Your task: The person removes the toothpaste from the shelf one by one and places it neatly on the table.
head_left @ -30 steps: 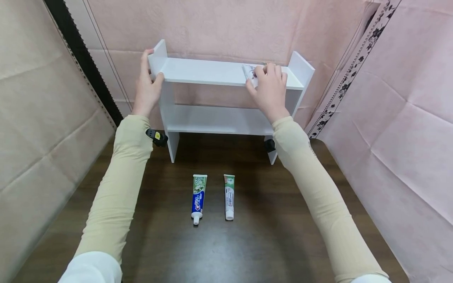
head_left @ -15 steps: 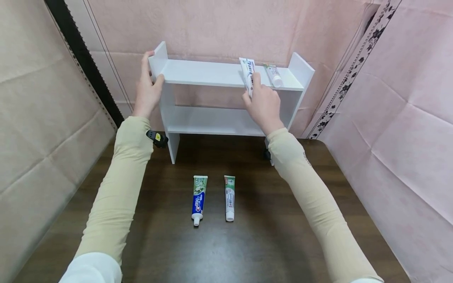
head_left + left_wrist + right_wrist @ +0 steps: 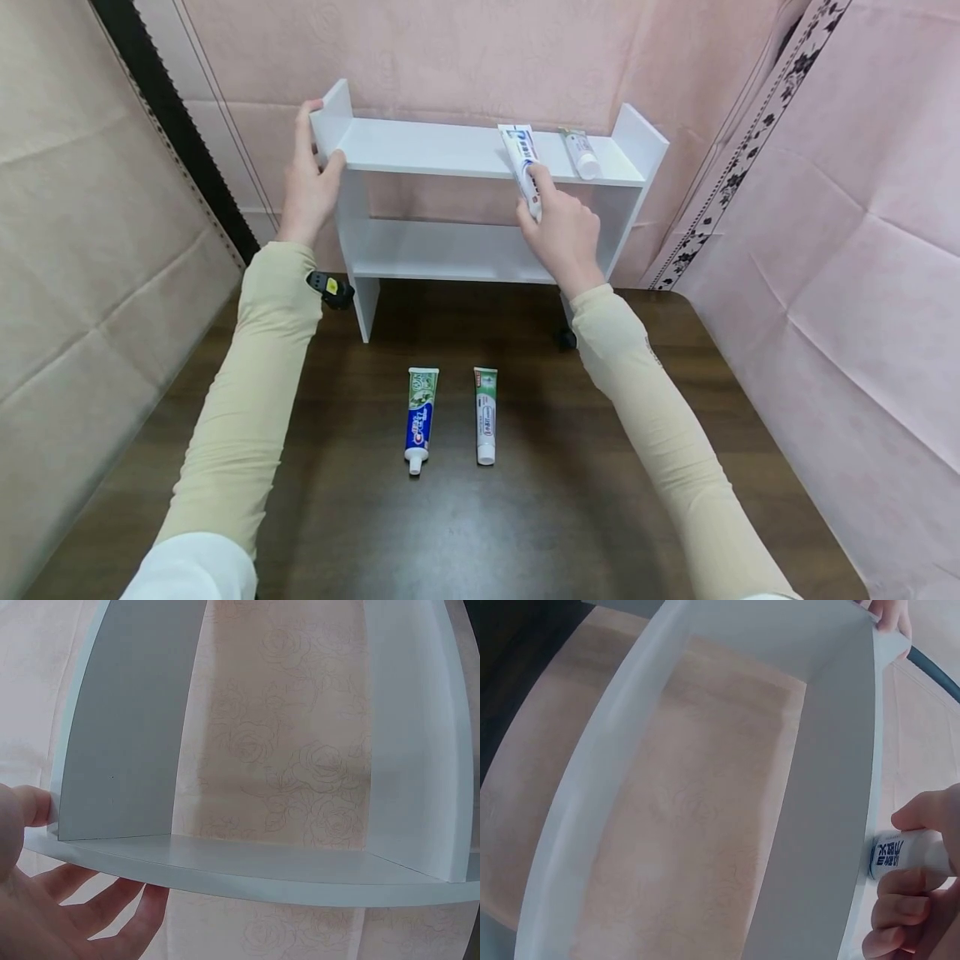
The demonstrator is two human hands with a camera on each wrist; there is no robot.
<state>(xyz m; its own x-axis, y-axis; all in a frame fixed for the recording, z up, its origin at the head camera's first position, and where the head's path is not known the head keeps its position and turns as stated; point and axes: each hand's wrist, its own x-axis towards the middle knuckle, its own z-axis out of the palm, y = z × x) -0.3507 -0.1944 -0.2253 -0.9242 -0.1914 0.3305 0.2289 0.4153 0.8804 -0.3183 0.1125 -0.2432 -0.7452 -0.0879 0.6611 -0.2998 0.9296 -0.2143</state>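
Observation:
My left hand (image 3: 309, 187) grips the left side panel of a white two-tier shelf (image 3: 427, 148), thumb in front. In the left wrist view, the fingers of that hand (image 3: 112, 911) lie along the panel's outer face. My right hand (image 3: 564, 233) holds the cap end of a white toothpaste tube (image 3: 517, 154) with dark blue lettering. The tube slants over the front edge of the upper board, its flat end over the board. In the right wrist view, thumb and fingers pinch this tube (image 3: 891, 853) close to the board's edge.
A second whitish tube (image 3: 581, 156) lies on the upper board near the right side panel. On the brown table (image 3: 450, 533), a blue-green toothpaste tube (image 3: 421, 421) and a smaller green-white tube (image 3: 486, 417) lie side by side in front of the shelf. Pink cloth walls surround the table.
My right hand has drawn back from the upper board toward the front, and the white tube now juts past the board's edge. The left hand keeps its grip on the side panel.

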